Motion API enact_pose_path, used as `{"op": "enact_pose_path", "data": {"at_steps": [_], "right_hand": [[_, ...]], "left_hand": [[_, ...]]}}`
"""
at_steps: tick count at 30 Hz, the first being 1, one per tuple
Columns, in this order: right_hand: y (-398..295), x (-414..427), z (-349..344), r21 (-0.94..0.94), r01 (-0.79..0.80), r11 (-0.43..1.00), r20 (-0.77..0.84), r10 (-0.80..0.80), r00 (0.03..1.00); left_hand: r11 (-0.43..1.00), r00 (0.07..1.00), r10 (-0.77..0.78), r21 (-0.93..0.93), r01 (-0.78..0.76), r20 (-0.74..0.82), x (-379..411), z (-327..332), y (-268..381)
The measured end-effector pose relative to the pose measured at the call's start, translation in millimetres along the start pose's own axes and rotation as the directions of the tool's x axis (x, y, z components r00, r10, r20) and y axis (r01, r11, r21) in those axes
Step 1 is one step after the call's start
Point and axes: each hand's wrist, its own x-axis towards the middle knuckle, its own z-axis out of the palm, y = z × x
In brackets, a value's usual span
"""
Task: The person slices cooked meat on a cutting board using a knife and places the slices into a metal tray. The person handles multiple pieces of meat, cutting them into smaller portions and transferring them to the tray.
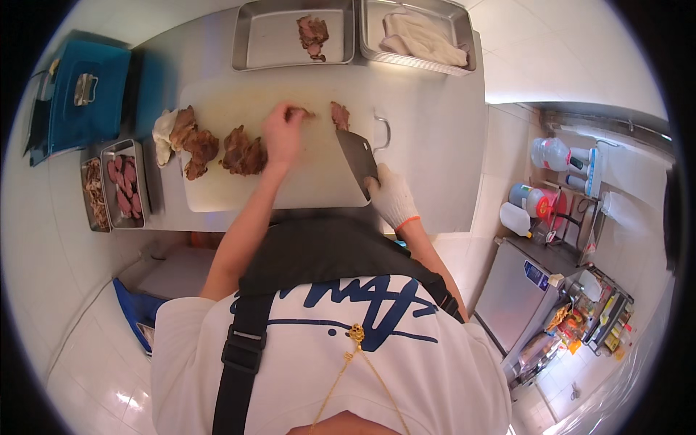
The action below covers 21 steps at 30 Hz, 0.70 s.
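Note:
My bare left hand (283, 133) is over the middle of the white cutting board (321, 185), its fingers at a small brown scrap of meat (300, 112); blur hides whether they grip it. In a knitted white glove, my right hand (392, 194) holds a broad-bladed cleaver (356, 160) at the board's right edge. The blade's far end touches or overlaps a sliced piece of cooked meat (340, 115). Left of my left hand lies a browned chunk of meat (242, 152), partly behind my wrist. Farther left, a larger browned piece (196, 144) rests beside a white cloth (163, 138).
Beyond the board stand a metal tray (272, 66) with meat slices and stacked trays (418, 68) with a folded cloth. Two small trays of meat, one pink-sliced (125, 185), are at the left, near a blue box (92, 98). A metal handle (384, 130) lies right of the board.

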Motion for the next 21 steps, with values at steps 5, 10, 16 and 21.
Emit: {"op": "enact_pose_path", "data": {"at_steps": [5, 10, 16, 21], "right_hand": [[15.7, -1.4, 0.9, 0.315, -0.090, 0.945, 0.039, 0.082, 0.996], [12.3, 11.4, -2.5, 0.754, -0.318, 0.575, 0.175, 0.291, 0.941], [-16.5, 42.9, 22.0, 0.576, -0.286, 0.766, 0.199, 0.208, 0.958], [-70.1, 71.6, 2.0, 0.711, -0.057, 0.701, 0.108, -0.030, 0.994]], "left_hand": [[0.842, 0.938, -0.125, -0.466, 0.272, 0.322, 30.5, -20.4, 16.7], [0.800, 0.809, -0.274, -0.344, 0.491, 0.520, 21.9, 3.6, 5.3], [0.988, 0.982, -0.017, -0.146, 0.045, 0.188, 4.0, 31.6, -2.6], [0.938, 0.972, -0.102, -0.304, 0.165, 0.212, 51.9, 3.5, 26.6]]}}
